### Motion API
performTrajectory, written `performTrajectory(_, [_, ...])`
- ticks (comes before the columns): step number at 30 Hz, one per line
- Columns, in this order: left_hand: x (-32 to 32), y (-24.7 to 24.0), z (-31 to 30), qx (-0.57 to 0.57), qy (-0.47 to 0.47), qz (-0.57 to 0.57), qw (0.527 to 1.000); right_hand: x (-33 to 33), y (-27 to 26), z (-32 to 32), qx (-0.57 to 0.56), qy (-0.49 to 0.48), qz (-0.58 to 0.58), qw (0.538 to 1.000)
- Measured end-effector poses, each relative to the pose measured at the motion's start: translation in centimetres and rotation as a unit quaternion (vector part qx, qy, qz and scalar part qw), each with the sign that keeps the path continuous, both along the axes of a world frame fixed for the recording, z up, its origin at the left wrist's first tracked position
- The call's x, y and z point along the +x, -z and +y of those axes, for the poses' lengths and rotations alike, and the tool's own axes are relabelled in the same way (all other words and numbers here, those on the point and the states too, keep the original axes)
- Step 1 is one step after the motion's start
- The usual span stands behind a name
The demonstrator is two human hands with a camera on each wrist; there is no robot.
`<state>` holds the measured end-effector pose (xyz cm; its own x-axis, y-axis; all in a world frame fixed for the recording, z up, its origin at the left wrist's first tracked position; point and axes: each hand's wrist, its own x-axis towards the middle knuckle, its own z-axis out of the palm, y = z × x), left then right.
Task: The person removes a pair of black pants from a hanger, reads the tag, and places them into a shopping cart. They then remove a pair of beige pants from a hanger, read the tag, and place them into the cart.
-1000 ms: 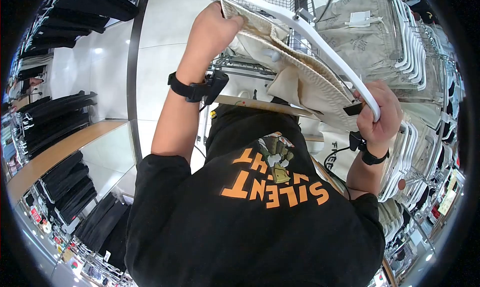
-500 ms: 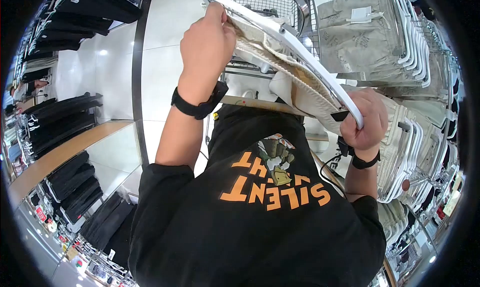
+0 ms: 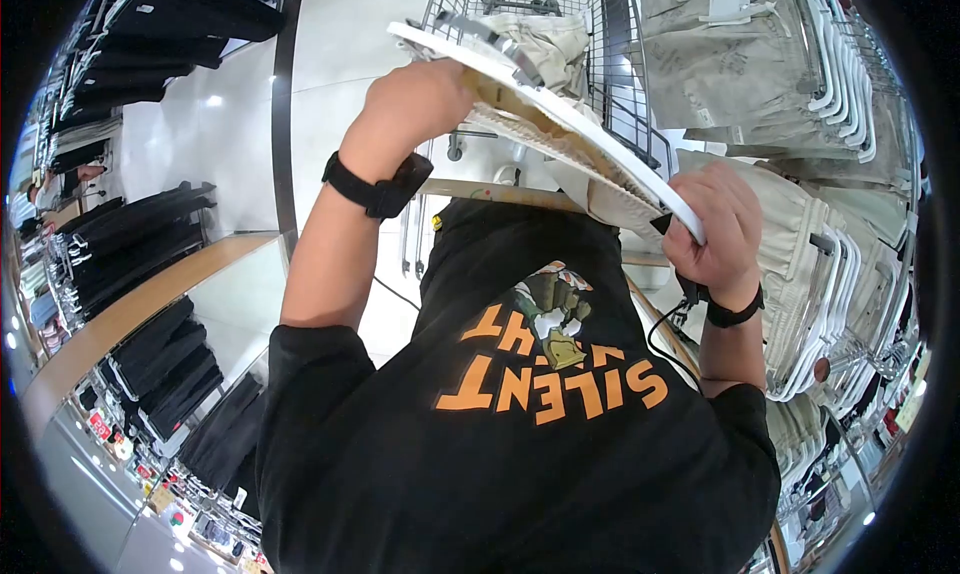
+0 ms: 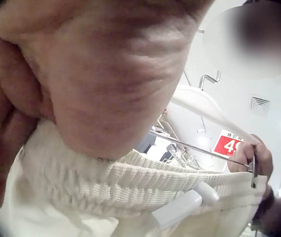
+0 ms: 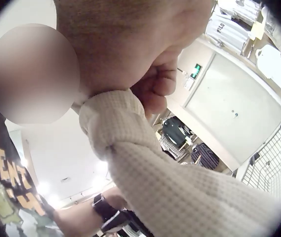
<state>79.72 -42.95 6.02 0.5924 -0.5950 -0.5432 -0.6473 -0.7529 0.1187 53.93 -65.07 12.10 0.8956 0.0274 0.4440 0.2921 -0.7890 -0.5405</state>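
Observation:
Cream trousers (image 3: 545, 139) with a ribbed elastic waistband hang from a white hanger (image 3: 625, 159) held slantwise in front of the body. My right hand (image 3: 718, 219) grips the hanger's right end, right beside a black clip (image 3: 661, 224) on the waistband. At the other end, my left hand (image 3: 418, 99) holds the waistband; in the left wrist view its palm lies over the waistband (image 4: 130, 185) with the fingers on the left. A pale grey security tag (image 4: 177, 210) sits on the trousers' front. The right wrist view shows the cream fabric (image 5: 145, 168) falling below my right hand.
Ahead stands a wire shopping cart (image 3: 640, 84) with cream clothing (image 3: 545, 44) in it. Racks of beige trousers (image 3: 730, 64) on white hangers (image 3: 835, 274) line the right. Dark garments (image 3: 160, 49) hang on the left, by a wood-edged glass panel (image 3: 150, 304).
The hanger and trousers have come closer to the body, and my right hand has shifted left. My left hand has moved slightly down in the head view. More of the cart now shows.

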Motion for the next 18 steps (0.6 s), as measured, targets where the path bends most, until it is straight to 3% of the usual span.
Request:
performTrajectory(4, [0.3,1.9,0.0,-0.108,-0.05,0.09,0.989,0.1,0.5,-0.3,0.01,0.012,0.015,1.0])
performTrajectory(6, [0.6,2.8,-0.3,-0.154,-0.167,0.283,0.932,0.3,0.6,-0.3,0.009,0.013,0.019,1.0])
performTrajectory(9, [0.2,2.7,-1.6,-0.166,-0.17,0.288,0.928,0.2,0.9,-0.3,0.002,0.019,0.031,0.999])
performTrajectory(10, [0.5,4.9,-1.5,-0.166,-0.172,0.29,0.927,0.2,1.0,-0.3,-0.004,0.027,0.037,0.999])
performTrajectory(12, [1.2,10.9,-1.2,-0.201,0.006,0.227,0.953,0.5,1.0,-0.2,-0.006,0.027,0.039,0.999])
performTrajectory(14, [0.6,11.3,-2.0,-0.141,-0.003,0.222,0.965,0.7,1.0,-0.2,-0.009,0.027,0.042,0.999])
performTrajectory(16, [0.8,12.2,-2.3,-0.187,-0.1,0.328,0.921,0.9,1.2,-0.2,-0.01,0.032,0.053,0.998])
performTrajectory(17, [-0.2,7.1,-3.6,-0.199,-0.289,0.412,0.841,1.0,1.2,-0.2,-0.01,0.031,0.052,0.998])
performTrajectory(18, [-0.3,7.1,-3.9,-0.2,-0.289,0.412,0.841,1.2,1.3,-0.2,-0.008,0.03,0.052,0.998])
